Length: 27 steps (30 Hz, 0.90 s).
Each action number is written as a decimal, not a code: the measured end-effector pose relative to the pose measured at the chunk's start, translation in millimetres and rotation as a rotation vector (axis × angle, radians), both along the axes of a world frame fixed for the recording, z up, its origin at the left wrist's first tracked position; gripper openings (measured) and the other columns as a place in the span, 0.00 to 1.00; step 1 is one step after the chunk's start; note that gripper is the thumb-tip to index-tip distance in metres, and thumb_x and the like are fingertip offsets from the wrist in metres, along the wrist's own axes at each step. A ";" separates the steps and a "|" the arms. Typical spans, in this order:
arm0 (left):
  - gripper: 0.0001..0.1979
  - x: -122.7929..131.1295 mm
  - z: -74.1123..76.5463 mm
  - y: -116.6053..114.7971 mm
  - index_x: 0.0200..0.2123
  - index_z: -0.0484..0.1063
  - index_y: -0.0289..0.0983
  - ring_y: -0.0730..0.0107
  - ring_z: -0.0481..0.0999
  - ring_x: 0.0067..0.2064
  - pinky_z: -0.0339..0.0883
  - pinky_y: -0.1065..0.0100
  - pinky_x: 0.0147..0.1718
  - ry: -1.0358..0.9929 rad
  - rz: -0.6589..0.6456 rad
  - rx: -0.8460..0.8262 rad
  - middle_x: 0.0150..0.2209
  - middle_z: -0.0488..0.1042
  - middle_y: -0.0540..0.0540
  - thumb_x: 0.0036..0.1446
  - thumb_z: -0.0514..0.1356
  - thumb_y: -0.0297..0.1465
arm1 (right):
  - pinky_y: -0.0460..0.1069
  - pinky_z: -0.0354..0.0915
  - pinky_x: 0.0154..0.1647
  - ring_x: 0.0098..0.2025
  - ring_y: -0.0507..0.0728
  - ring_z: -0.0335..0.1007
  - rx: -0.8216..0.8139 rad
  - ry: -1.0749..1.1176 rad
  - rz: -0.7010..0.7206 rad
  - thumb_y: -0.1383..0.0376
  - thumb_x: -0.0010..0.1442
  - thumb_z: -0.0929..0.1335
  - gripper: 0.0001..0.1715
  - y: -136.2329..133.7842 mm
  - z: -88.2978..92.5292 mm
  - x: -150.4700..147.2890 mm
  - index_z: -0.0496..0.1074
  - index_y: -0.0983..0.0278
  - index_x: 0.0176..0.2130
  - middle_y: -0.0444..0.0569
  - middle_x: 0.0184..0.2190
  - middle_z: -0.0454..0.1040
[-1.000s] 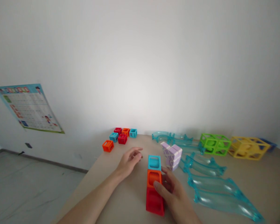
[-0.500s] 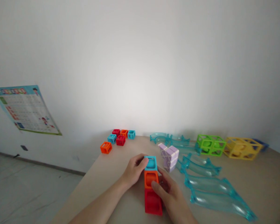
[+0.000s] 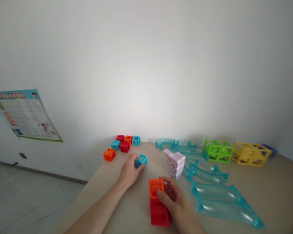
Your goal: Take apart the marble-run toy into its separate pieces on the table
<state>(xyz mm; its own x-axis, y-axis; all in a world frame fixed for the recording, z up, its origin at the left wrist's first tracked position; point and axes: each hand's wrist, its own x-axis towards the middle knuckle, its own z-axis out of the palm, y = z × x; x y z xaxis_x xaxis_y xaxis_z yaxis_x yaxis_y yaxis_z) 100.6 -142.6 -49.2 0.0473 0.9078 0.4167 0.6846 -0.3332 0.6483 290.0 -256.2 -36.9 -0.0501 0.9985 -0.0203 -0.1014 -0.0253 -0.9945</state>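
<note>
My left hand grips a light blue cube block between thumb and fingers, low over the table or on it; I cannot tell which. Its far side shows past my fingertips. My right hand holds an orange cube block by its right side, the thumb on its open face. Joined to the orange one, on the near side, is a red cube block. Just beyond my right hand stands a lilac block puzzle with a bent arm.
Several red, orange and blue cubes, one an orange cube, sit at the far left corner. Clear teal track pieces lie on the right. Green frame cubes and yellow frame cubes stand along the wall.
The light blue cube has come off the far end of the orange and red pair. My left hand has carried it forward and left. My right hand stays on the pair.
</note>
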 end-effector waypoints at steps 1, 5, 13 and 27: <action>0.11 -2.9 -0.2 2.6 0.38 0.68 0.39 0.69 0.69 0.34 0.64 0.67 0.36 0.037 0.036 0.005 0.37 0.68 0.48 0.52 0.62 0.36 | 0.51 0.69 0.36 0.38 0.61 0.74 0.000 -0.002 -0.001 0.52 0.52 0.72 0.28 0.0 0.3 -0.3 0.69 0.63 0.49 0.50 0.38 0.77; 0.16 -12.4 2.5 6.5 0.44 0.66 0.39 0.64 0.72 0.39 0.65 0.65 0.39 0.119 0.198 -0.003 0.43 0.68 0.43 0.52 0.62 0.36 | 0.51 0.69 0.35 0.37 0.60 0.73 0.000 0.008 0.003 0.52 0.53 0.71 0.28 -0.8 2.2 -1.2 0.68 0.63 0.49 0.50 0.37 0.76; 0.18 -19.6 1.5 4.5 0.49 0.69 0.40 0.65 0.73 0.33 0.65 0.66 0.35 0.199 0.095 -0.008 0.31 0.73 0.49 0.54 0.60 0.31 | 0.51 0.69 0.36 0.38 0.60 0.74 0.011 0.017 0.007 0.51 0.51 0.72 0.28 0.5 2.4 -1.4 0.69 0.63 0.47 0.49 0.36 0.77; 0.33 -14.2 -4.3 31.5 0.65 0.53 0.33 0.53 0.70 0.52 0.62 0.60 0.49 0.372 0.121 -0.073 0.49 0.74 0.34 0.58 0.53 0.37 | 0.51 0.69 0.35 0.36 0.60 0.74 0.003 0.036 0.018 0.52 0.50 0.73 0.27 0.7 -2.0 -1.6 0.70 0.62 0.46 0.49 0.35 0.76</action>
